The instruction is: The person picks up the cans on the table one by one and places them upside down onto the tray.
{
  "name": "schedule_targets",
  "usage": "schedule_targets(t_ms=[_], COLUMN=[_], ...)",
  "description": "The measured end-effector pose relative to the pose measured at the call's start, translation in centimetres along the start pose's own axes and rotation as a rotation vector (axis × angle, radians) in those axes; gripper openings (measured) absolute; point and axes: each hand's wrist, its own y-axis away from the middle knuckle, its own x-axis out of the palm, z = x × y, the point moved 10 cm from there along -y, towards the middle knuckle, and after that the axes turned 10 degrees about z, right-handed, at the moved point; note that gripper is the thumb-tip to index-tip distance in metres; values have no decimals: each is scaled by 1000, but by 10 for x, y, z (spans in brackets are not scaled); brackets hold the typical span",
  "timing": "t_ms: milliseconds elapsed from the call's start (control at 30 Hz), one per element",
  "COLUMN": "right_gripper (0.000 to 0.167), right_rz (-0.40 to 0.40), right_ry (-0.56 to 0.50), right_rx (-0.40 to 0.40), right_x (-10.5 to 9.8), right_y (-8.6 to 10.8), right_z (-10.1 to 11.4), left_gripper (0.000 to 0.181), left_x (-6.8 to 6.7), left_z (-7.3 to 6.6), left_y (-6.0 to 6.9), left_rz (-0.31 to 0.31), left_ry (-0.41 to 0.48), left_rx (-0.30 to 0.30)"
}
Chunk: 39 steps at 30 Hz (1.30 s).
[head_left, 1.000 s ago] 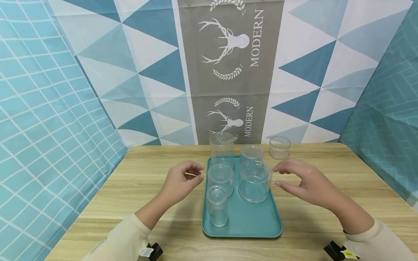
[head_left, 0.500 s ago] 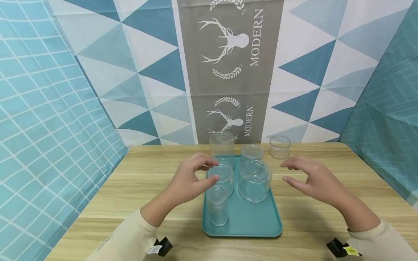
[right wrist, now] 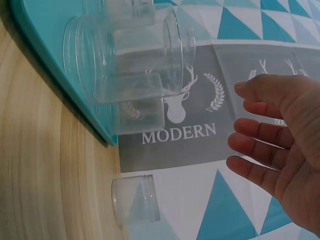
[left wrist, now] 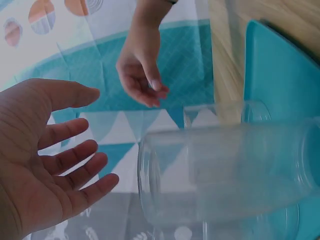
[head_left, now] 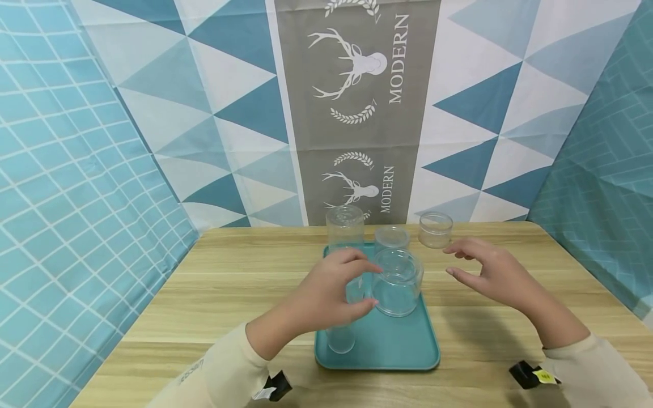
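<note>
My left hand (head_left: 331,292) hovers over the left side of a teal tray (head_left: 393,351), fingers loosely spread and holding nothing. It covers most of a clear jar (head_left: 355,292) and the upper part of a narrow clear jar (head_left: 340,341). In the left wrist view a clear jar (left wrist: 225,175) stands apart from the fingertips. A wide clear jar (head_left: 398,297) is on the tray, just right of the left fingertips. My right hand (head_left: 487,272) hangs right of the tray, fingers relaxed, holding nothing. Nearest to it is a small clear jar (head_left: 435,237) on the table.
Toward the tray's back are a tall clear jar (head_left: 344,226) and a shorter clear jar (head_left: 391,237). A wood-grain table (head_left: 245,260) bears the tray. Behind it hangs a patterned cloth (head_left: 352,130), with teal cloth (head_left: 66,198) at the left side.
My left hand has moved right, from beside the tray to above its left jars. The right hand has drawn slightly to the right, away from the wide jar. The jars stay put.
</note>
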Motion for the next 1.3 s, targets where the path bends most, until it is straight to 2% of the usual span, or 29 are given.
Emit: schedule_targets(t_ms=[267,633,1000,1300], right_gripper=[37,35,32,34], right_rz=[70,147,217,242], right_ry=[-10,-15,9,18], right_rx=[78,128,142,206], right_x=[5,12,23,35], right_y=[-2,-9,-19,-25], right_z=[-17,-38,-58,-85], left_gripper=[41,41,40,39], left_x=[17,41,63,82], left_z=[-17,-30,-39,-40], left_y=[-14,-27,-36,-44], left_rz=[68,203,245,250], left_ry=[-63,-125,-130,-108], left_rx=[44,4,21,19])
